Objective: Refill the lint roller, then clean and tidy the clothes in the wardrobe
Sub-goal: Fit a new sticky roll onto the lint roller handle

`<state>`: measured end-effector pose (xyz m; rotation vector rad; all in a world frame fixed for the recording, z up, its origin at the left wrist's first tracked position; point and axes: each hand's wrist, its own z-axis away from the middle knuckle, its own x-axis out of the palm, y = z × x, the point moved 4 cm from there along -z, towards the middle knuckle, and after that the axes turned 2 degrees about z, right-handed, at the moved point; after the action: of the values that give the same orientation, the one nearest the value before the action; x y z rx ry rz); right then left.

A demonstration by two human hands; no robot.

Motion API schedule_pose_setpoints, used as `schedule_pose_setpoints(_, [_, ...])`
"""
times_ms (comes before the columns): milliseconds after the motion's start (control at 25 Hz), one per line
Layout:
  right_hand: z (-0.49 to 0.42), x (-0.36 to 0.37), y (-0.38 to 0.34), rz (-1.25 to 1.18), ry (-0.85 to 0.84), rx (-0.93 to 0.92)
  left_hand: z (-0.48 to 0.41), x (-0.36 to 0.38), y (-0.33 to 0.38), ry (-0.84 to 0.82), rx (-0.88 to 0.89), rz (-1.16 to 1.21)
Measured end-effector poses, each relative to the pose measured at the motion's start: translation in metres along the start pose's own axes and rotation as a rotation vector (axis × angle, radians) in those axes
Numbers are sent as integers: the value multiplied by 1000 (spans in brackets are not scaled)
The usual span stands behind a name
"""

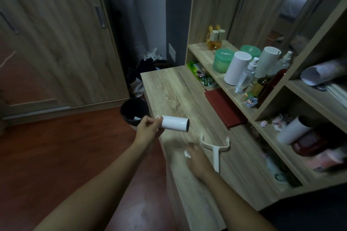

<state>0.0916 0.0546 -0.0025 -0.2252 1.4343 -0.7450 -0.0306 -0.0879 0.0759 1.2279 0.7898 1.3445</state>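
Observation:
My left hand (148,129) grips one end of a white lint refill roll (175,123), holding it level above the left edge of the wooden desk (169,88). The empty white lint roller handle (216,148) lies on the desk with its fork pointing away from me. My right hand (197,159) is beside that handle, blurred, with a small white scrap (187,154) at its fingers; the grip is not clear. The wooden wardrobe (56,39) stands at the left with its doors closed.
A black waste bin (134,111) stands on the red floor by the desk corner. A red cloth (223,107) lies on the desk. Shelves at the right hold white rolls (237,67), green jars (223,60), spray bottles (246,75) and amber bottles (214,40).

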Motion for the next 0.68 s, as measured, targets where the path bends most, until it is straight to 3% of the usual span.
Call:
schedule_pose_setpoints(160, [-8,27,12,352,-14,-33,-7,-9,2,-13,-11,60])
schedule_pose_setpoints(400, [-4,23,11,270,1,-50,-9,-9,-2,-32,-20,34])
schedule_pose_setpoints(480, [-3,9,9,-40,140,74,-9,-9,-4,-23,-32,16])
schedule_pose_setpoints(560, [1,-11,5,-542,255,225,-7,-7,-7,0,-41,18])
schedule_pose_setpoints(680, [8,-44,-14,-940,360,192,-4,-4,-11,33,-47,4])
